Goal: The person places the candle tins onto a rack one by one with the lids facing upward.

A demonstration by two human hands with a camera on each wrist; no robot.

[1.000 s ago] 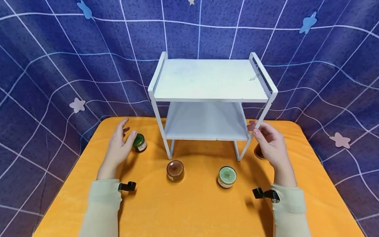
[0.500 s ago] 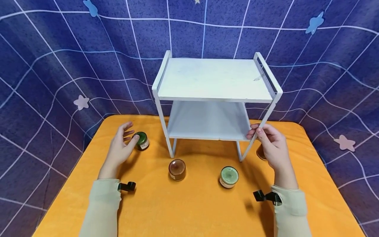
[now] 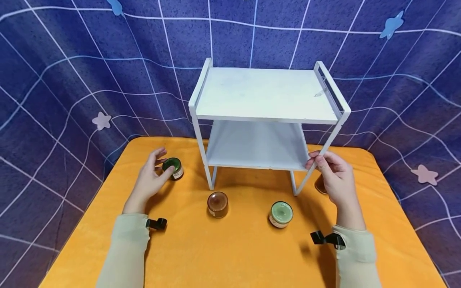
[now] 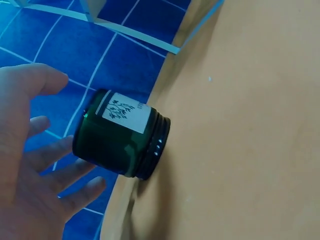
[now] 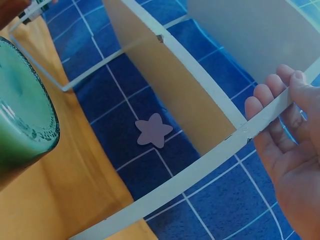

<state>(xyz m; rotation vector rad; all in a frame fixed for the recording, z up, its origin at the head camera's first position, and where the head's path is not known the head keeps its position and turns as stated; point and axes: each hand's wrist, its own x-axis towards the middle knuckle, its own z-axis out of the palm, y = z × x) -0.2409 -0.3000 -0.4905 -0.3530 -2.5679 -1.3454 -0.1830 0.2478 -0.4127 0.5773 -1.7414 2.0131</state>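
A dark green glass jar [image 3: 175,162] with a white label stands at the left of the orange cloth. Around its left side my left hand [image 3: 150,179] lies with thumb and fingers spread. In the left wrist view a gap shows between the thumb and the jar [image 4: 107,137], whose dark lid faces the tabletop; whether a fingertip touches the glass is unclear. My right hand [image 3: 337,178] holds the front right leg of a white two-tier shelf [image 3: 266,96]. In the right wrist view the thumb presses the leg and the fingers [image 5: 261,93] bend behind it.
In front of the shelf stand a brown jar [image 3: 217,203] and a light green jar [image 3: 281,213]. Another brown jar [image 3: 319,186] is partly hidden behind my right hand. A blue curtain [image 3: 151,48] with white lines and stars hangs behind the table.
My left hand has moved closer to the dark green jar, its thumb now overlapping it. My right hand has closed round the shelf leg. The whole scene has shifted slightly right in the head view.
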